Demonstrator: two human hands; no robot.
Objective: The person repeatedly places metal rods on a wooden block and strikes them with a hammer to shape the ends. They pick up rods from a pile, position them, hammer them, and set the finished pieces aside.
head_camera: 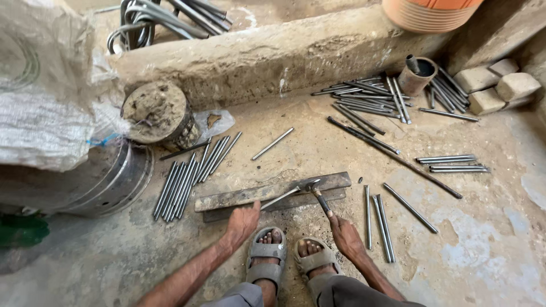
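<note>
A thin rod (280, 198) is held flat on the iron bar (273, 192) by the left hand (242, 223). A hammer (316, 192) is gripped by the right hand (345, 236). Fingers could be hit if the rod slips.

Thin steel rod (282, 197) lying slanted across flat iron bar (267, 194) on the floor; hammer (316, 191) head resting at the rod's upper end.

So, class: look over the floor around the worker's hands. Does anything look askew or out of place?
Yes. One short rod lies alone and slanted between the tidy bundle and the far pile. The left hand holds another rod on the metal bar; the right hand grips a hammer.
</note>
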